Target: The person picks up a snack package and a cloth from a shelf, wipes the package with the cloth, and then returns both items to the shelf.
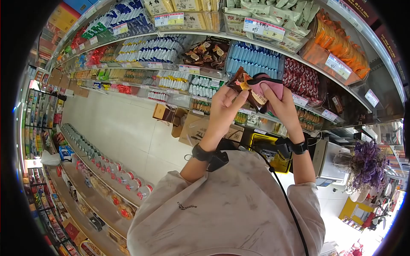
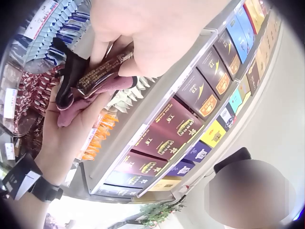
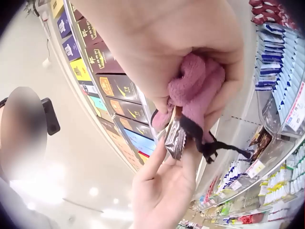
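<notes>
In front of the snack shelves, both hands meet at a shiny brown snack packet [image 1: 257, 98] with printed lettering. My left hand [image 1: 224, 112] pinches the packet between thumb and fingers; in the left wrist view the packet [image 2: 102, 74] lies under those fingers. My right hand [image 1: 282, 106] grips a pink cloth [image 3: 202, 88] with black edging and a dangling black strap [image 3: 219, 149]. The cloth is bunched in the palm, and the packet's crimped end [image 3: 175, 143] sticks out beside it. Part of the packet is hidden by the cloth and fingers.
Similar brown packets [image 1: 207, 53] fill a shelf bin just beyond the hands, beside light-blue packets [image 1: 252, 57]. Orange packets [image 1: 339, 47] stand to the right. Below are cardboard boxes [image 1: 198, 128] and a yellow basket [image 1: 279, 165]. Low shelves with jars [image 1: 128, 179] run along the left.
</notes>
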`<state>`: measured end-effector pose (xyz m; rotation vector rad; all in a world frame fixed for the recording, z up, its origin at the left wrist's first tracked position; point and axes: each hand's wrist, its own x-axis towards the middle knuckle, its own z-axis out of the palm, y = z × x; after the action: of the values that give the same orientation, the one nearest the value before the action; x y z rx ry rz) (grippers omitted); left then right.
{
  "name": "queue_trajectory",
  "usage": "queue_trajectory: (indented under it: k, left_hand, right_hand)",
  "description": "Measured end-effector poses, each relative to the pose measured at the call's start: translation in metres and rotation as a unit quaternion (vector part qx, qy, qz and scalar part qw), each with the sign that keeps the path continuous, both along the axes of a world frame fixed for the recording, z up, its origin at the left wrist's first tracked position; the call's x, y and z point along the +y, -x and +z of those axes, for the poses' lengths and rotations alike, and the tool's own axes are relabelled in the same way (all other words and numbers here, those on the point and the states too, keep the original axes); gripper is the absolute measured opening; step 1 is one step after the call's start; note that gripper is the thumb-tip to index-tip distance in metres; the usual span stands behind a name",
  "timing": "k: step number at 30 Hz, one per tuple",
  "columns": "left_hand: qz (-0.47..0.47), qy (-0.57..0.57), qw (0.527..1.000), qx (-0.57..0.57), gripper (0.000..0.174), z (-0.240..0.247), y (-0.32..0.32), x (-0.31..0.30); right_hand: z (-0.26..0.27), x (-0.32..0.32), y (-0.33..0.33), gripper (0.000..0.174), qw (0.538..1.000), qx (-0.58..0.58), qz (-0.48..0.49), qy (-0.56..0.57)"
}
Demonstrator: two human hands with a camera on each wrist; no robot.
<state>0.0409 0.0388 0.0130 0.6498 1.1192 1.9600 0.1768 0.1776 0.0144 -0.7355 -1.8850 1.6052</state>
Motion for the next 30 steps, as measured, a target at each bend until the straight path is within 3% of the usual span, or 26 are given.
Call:
queue_trajectory:
  k: [7,9,13,16,20,25,30]
  left_hand:
    - [0.056,0.020,0.998,0.003,0.032,0.005,0.007,-0.001]
    - [0.052,0.012,0.999,-0.007,0.032,0.007,0.006,-0.002]
    - [0.036,-0.004,0.999,-0.034,0.032,0.007,0.005,-0.003]
    - [0.045,-0.014,0.999,-0.023,0.032,-0.001,0.005,-0.002]
    - [0.074,-0.032,0.997,-0.020,0.032,0.001,-0.003,-0.001]
    - [0.061,-0.019,0.998,-0.005,0.026,-0.001,-0.001,-0.004]
    - [0.068,-0.023,0.997,-0.010,0.028,-0.003,-0.002,-0.005]
  right_hand:
    - [0.001,-0.010,-0.001,0.035,0.972,0.099,0.068,0.202]
    - [0.009,-0.009,-0.005,0.035,0.983,0.054,0.059,0.163]
    - [0.003,-0.013,0.002,0.041,0.991,0.120,0.033,0.058]
    - [0.013,-0.017,-0.006,0.044,0.992,0.044,0.010,0.122]
    - [0.003,-0.026,0.007,0.044,0.972,0.143,0.020,0.187]
    - [0.016,-0.022,-0.006,0.043,0.982,0.048,0.064,0.171]
    - [0.019,-0.026,-0.007,0.035,0.995,0.025,0.024,0.091]
